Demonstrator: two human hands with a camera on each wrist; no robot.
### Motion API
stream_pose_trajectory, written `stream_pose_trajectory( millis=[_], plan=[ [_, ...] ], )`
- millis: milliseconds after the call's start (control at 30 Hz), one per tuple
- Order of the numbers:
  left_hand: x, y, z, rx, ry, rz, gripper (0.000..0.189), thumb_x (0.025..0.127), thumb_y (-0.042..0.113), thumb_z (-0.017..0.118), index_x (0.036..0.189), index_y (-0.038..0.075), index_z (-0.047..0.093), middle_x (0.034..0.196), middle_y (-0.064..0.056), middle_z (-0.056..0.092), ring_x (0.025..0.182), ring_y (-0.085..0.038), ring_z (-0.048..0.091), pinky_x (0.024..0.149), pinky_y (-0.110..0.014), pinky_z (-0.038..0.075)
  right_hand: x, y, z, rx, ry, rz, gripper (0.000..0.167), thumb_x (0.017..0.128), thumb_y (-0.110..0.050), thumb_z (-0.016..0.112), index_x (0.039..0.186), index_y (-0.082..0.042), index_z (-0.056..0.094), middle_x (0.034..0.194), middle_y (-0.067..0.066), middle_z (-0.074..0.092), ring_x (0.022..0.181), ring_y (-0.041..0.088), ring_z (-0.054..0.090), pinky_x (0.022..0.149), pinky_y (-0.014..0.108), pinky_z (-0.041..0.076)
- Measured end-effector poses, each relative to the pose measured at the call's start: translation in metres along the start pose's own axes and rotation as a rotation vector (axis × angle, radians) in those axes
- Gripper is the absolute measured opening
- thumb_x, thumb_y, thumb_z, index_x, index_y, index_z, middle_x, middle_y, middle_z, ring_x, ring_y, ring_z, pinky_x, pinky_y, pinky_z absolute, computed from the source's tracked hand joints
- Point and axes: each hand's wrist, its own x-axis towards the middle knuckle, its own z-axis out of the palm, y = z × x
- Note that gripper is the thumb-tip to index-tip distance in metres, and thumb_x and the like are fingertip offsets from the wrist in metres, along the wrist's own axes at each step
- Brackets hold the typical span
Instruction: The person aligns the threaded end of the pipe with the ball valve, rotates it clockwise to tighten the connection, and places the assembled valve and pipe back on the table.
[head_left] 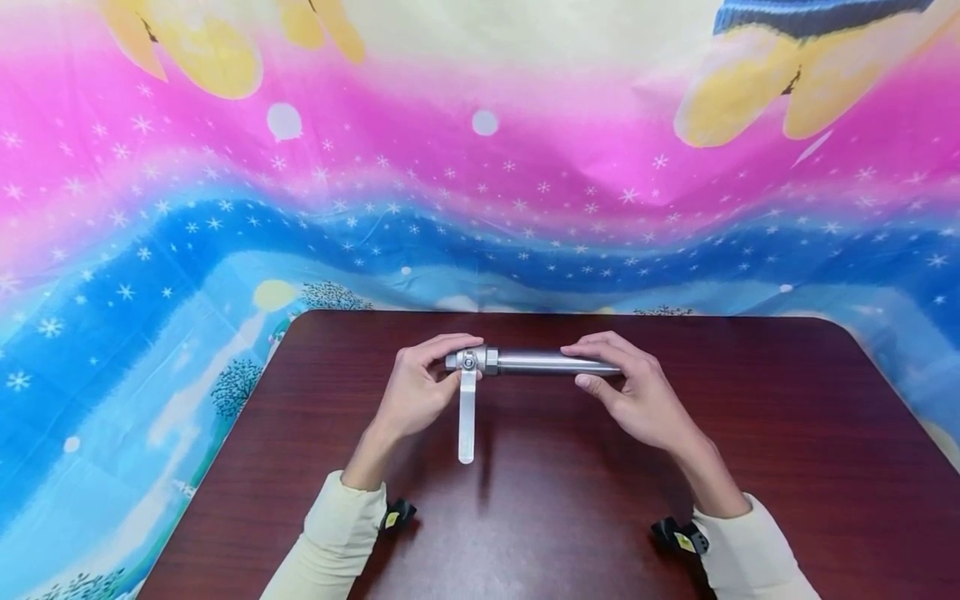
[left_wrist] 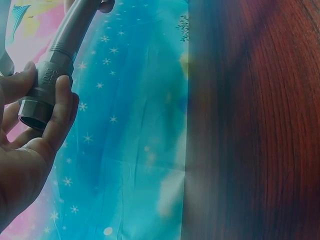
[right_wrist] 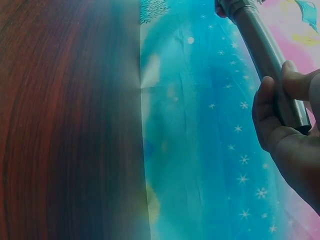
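Observation:
A metal ball valve (head_left: 471, 361) screwed onto a grey steel pipe (head_left: 543, 362) is held level above the dark wooden table (head_left: 525, 500). Its flat lever handle (head_left: 467, 417) points down toward me. My left hand (head_left: 420, 387) grips the valve body (left_wrist: 47, 82) with thumb and fingers curled round it. My right hand (head_left: 633, 387) grips the pipe's other end (right_wrist: 272, 65), fingers wrapped over the top and thumb below. In the left wrist view the valve's open threaded end faces the camera.
A bright cloth (head_left: 480, 192) with pink and blue bands, snowflakes and yellow shapes hangs behind the table and drapes down at its left. Cream sleeves (head_left: 341, 533) cover both forearms, with small black wrist mounts (head_left: 678, 535) under them.

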Motion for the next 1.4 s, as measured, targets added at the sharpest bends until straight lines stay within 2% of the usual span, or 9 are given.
stream_pose_trajectory(
  millis=[67,300,400,633,800,900,1033,1200,1400],
  plan=[
    [0.0003,0.0002,-0.0001,0.005,0.0,0.001,0.051,0.086,-0.021,0.063,0.128,0.003,0.077,0.128,-0.016,0.076,0.105,-0.02,0.072,0.092,-0.026,0.063,0.0001,-0.0001,-0.0008,0.004,-0.01,0.004,0.045,0.091,0.006,0.08,0.131,-0.015,0.077,0.125,0.002,0.074,0.117,0.004,0.063,0.099,0.011,0.045],
    [0.0003,-0.0022,0.0005,-0.002,-0.006,0.006,0.049,0.086,-0.021,0.064,0.129,0.0,0.076,0.129,-0.017,0.075,0.107,-0.02,0.072,0.092,-0.022,0.062,-0.0003,0.0031,-0.0037,0.06,-0.058,0.027,0.039,0.097,0.001,0.075,0.134,-0.011,0.074,0.123,0.005,0.073,0.077,0.011,0.069,0.068,0.02,0.057],
    [-0.0001,-0.0028,0.0013,0.0,-0.005,0.008,0.049,0.085,-0.021,0.064,0.128,0.0,0.076,0.129,-0.017,0.075,0.107,-0.02,0.072,0.092,-0.021,0.062,-0.0011,0.0038,-0.0051,0.068,-0.077,0.038,0.038,0.099,-0.001,0.072,0.135,-0.012,0.073,0.12,0.005,0.072,0.074,0.014,0.069,0.066,0.023,0.059],
    [-0.0006,-0.0028,0.0015,-0.011,-0.004,0.01,0.049,0.084,-0.022,0.065,0.127,0.0,0.077,0.129,-0.017,0.075,0.108,-0.021,0.072,0.093,-0.022,0.062,-0.0015,0.0019,-0.0064,0.05,-0.117,0.075,0.037,0.105,-0.006,0.067,0.14,-0.017,0.07,0.116,0.005,0.072,0.078,0.008,0.072,0.07,0.024,0.059],
    [-0.0005,-0.0017,0.0011,-0.002,0.001,0.013,0.051,0.084,-0.023,0.064,0.127,0.001,0.077,0.129,-0.017,0.075,0.109,-0.02,0.071,0.094,-0.021,0.062,-0.0019,0.0016,-0.0021,0.001,-0.091,0.064,0.044,0.099,-0.009,0.075,0.141,-0.021,0.069,0.137,0.002,0.066,0.119,0.01,0.065,0.099,0.016,0.048],
    [-0.0001,-0.0022,0.0013,-0.003,0.002,0.019,0.049,0.085,-0.022,0.065,0.127,-0.001,0.076,0.128,-0.017,0.076,0.107,-0.018,0.071,0.093,-0.024,0.063,-0.0017,0.0015,0.0,-0.016,-0.068,0.025,0.052,0.091,-0.003,0.082,0.139,-0.021,0.071,0.144,0.0,0.062,0.135,0.016,0.056,0.108,0.014,0.039],
    [0.0002,-0.0029,0.0015,-0.011,0.002,0.018,0.047,0.087,-0.02,0.067,0.128,0.0,0.076,0.127,-0.018,0.076,0.103,-0.016,0.071,0.09,-0.024,0.064,-0.0014,0.0015,0.0008,-0.023,-0.041,-0.029,0.055,0.085,0.008,0.083,0.132,-0.019,0.076,0.141,0.003,0.063,0.133,0.015,0.056,0.104,0.014,0.04],
    [0.0003,-0.0025,0.0013,-0.027,-0.004,0.001,0.048,0.088,-0.02,0.066,0.128,0.003,0.077,0.126,-0.018,0.076,0.099,-0.015,0.075,0.086,-0.024,0.064,-0.0004,0.0015,0.0009,-0.029,0.009,-0.068,0.051,0.085,0.011,0.082,0.126,-0.019,0.079,0.127,0.003,0.067,0.112,0.007,0.06,0.087,0.015,0.045],
    [0.0,-0.003,0.0017,-0.035,-0.011,-0.004,0.048,0.089,-0.02,0.065,0.129,0.003,0.076,0.124,-0.017,0.076,0.098,-0.016,0.076,0.086,-0.026,0.065,0.0,0.0001,0.0005,-0.016,0.032,-0.075,0.051,0.082,0.012,0.083,0.124,-0.017,0.08,0.122,0.0,0.071,0.111,0.005,0.063,0.092,0.012,0.046]
  ],
)
